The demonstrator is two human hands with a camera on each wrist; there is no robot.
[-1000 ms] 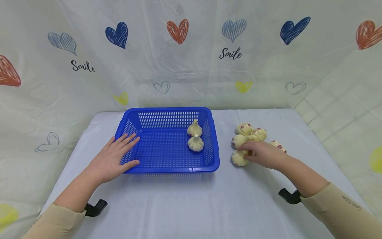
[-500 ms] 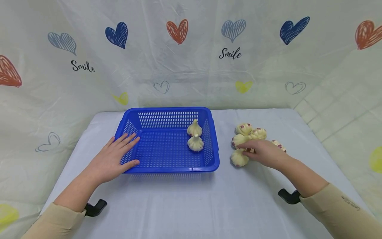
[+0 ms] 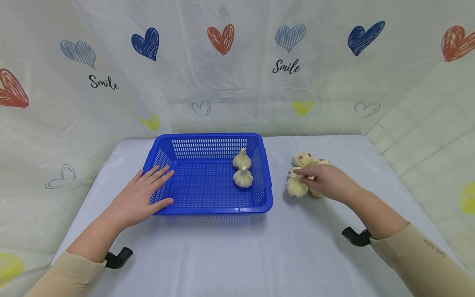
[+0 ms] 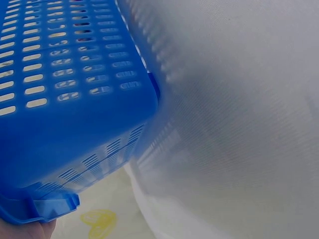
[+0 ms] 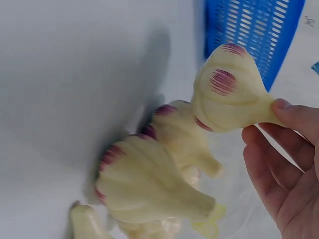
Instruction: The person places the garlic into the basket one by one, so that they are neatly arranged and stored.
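My right hand pinches a garlic bulb by its stem, at the right of the table. In the right wrist view this cream bulb with purple streaks hangs above other garlic bulbs, apart from the tabletop. Fingers spread, my left hand rests on the left rim of a blue plastic basket. Inside the basket, at its right, are two bulbs, a rear garlic bulb and a front garlic bulb. The left wrist view shows mostly the basket's slotted outer wall.
Several bulbs lie clustered under and behind my right hand, partly hidden by it; the farthest garlic bulb shows best. A white cloth covers the table. Behind it hangs a pale sheet printed with hearts.
My right hand has raised the nearest garlic bulb and shifted slightly away from me. The bulb at the far right is now hidden behind that hand. My left hand stays in place.
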